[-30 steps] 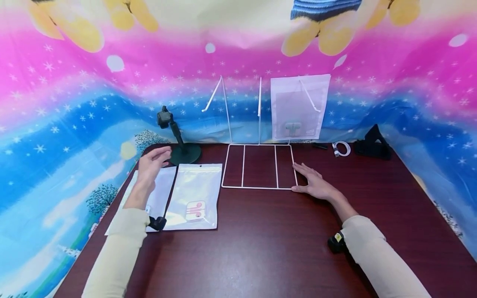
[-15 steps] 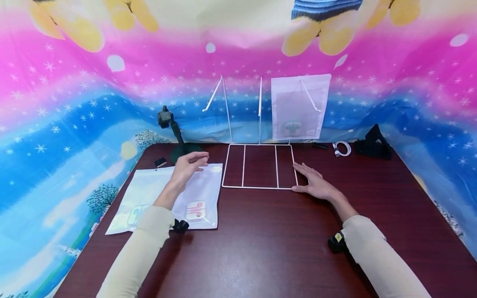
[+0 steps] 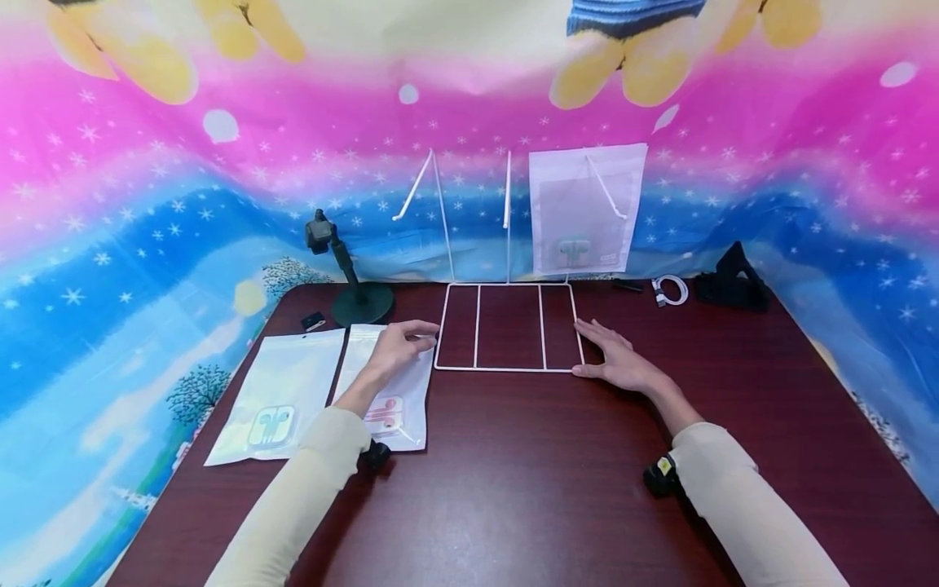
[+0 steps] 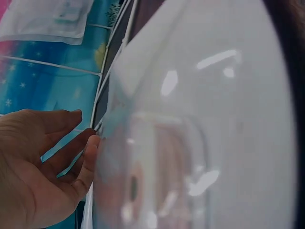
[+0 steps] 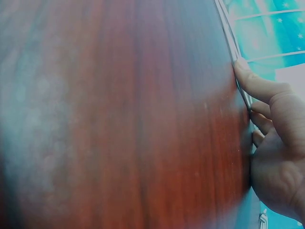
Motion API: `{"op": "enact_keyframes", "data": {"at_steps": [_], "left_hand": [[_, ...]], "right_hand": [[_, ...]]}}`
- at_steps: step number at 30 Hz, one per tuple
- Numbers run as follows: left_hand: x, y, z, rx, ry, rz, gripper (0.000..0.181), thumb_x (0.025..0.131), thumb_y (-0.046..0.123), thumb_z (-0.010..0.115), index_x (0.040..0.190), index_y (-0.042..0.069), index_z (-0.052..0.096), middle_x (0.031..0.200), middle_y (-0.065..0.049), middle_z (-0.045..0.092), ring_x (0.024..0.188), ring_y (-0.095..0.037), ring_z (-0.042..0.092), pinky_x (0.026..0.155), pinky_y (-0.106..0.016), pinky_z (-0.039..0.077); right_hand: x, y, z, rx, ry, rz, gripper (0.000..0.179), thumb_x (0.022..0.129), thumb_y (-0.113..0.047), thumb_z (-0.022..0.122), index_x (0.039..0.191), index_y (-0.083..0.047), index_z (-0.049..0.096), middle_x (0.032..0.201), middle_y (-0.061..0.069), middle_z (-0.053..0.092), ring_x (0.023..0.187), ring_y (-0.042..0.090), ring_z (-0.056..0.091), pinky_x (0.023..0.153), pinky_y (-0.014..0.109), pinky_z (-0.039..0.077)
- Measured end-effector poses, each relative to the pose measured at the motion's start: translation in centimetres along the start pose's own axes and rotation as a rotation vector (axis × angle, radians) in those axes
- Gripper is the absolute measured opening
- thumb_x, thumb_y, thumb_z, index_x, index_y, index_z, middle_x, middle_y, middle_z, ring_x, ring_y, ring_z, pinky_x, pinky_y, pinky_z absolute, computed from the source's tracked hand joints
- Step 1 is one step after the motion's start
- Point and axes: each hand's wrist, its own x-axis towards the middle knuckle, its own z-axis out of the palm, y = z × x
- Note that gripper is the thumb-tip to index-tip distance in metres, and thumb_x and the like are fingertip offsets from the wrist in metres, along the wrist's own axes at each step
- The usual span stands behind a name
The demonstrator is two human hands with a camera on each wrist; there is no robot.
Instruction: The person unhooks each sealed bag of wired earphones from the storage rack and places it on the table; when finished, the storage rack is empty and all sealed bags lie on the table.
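Note:
My left hand (image 3: 398, 350) is over the upper right part of a white zip bag (image 3: 420, 412) with pink earphones (image 3: 386, 414) showing through it. In the left wrist view the fingers bend loosely, fingertips right at the bag's edge, thumb apart from them. A second white zip bag (image 3: 304, 359), with light-blue earphones (image 3: 272, 425), lies to the left. My right hand (image 3: 623, 361) rests, fingers spread, at the right side of the white wire rack's base (image 3: 506, 371). Another earphone bag (image 3: 587, 191) hangs upright on the rack's right hook.
The rack's left hook (image 3: 413, 185) and middle hook (image 3: 507, 191) stick out toward me. A dark stand (image 3: 363, 306) and small black item (image 3: 312, 321) are behind the bags. A coiled white cable (image 3: 670, 291) and black holder (image 3: 732, 281) lie back right on the table (image 3: 513, 489).
My left hand has moved right and down, from above the left bag to the right bag's upper edge. The right hand stays at the rack's base.

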Motion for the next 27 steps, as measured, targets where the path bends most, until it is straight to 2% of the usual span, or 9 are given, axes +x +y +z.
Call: {"op": "enact_keyframes", "data": {"at_steps": [5,10,13,16,23,27], "left_hand": [[0.19,-0.57,0.30,0.039,-0.025,0.024,0.033,0.097,0.008,0.072,0.130,0.008,0.073,0.131,-0.014,0.071,0.117,-0.030,0.064,0.093,-0.037,0.051],[0.29,-0.76,0.49,0.093,-0.085,0.039,0.040,0.095,0.009,0.075,0.135,0.012,0.071,0.134,-0.014,0.068,0.115,-0.030,0.063,0.092,-0.038,0.052],[0.24,-0.76,0.56,0.131,-0.117,0.048,0.045,0.095,0.009,0.075,0.139,0.011,0.068,0.144,-0.013,0.062,0.120,-0.031,0.061,0.100,-0.042,0.052],[0.20,-0.75,0.58,0.152,-0.142,0.064,0.048,0.095,0.007,0.075,0.142,0.009,0.065,0.154,-0.012,0.054,0.128,-0.032,0.059,0.112,-0.046,0.045],[-0.10,-0.69,0.62,0.216,-0.147,0.135,0.049,0.094,0.004,0.074,0.142,0.004,0.063,0.155,-0.016,0.053,0.132,-0.036,0.057,0.117,-0.051,0.040],[-0.33,-0.80,0.51,0.240,-0.151,0.148,0.050,0.095,0.005,0.073,0.143,0.004,0.062,0.156,-0.015,0.051,0.135,-0.036,0.055,0.119,-0.051,0.038]], "right_hand": [[0.15,0.03,0.00,0.012,-0.010,0.004,0.088,0.096,-0.033,0.076,0.163,-0.003,0.028,0.170,0.022,0.023,0.158,0.044,0.007,0.121,0.070,0.006],[0.21,0.31,0.04,0.016,-0.018,0.013,0.088,0.096,-0.034,0.076,0.164,-0.004,0.028,0.170,0.021,0.022,0.158,0.043,0.006,0.121,0.070,0.005],[0.17,0.37,0.02,0.017,-0.019,0.015,0.088,0.096,-0.033,0.076,0.164,-0.004,0.028,0.170,0.020,0.023,0.158,0.043,0.006,0.121,0.070,0.006],[0.11,0.30,-0.05,0.019,-0.016,0.011,0.088,0.096,-0.033,0.076,0.163,-0.003,0.028,0.170,0.021,0.023,0.158,0.044,0.007,0.121,0.070,0.005],[0.10,0.30,0.00,0.019,-0.007,-0.006,0.089,0.095,-0.035,0.076,0.163,-0.001,0.029,0.169,0.023,0.023,0.157,0.046,0.007,0.119,0.073,0.006],[0.19,0.38,-0.02,0.014,-0.012,0.000,0.091,0.094,-0.036,0.077,0.163,-0.002,0.029,0.170,0.022,0.023,0.158,0.045,0.007,0.120,0.072,0.006]]}}
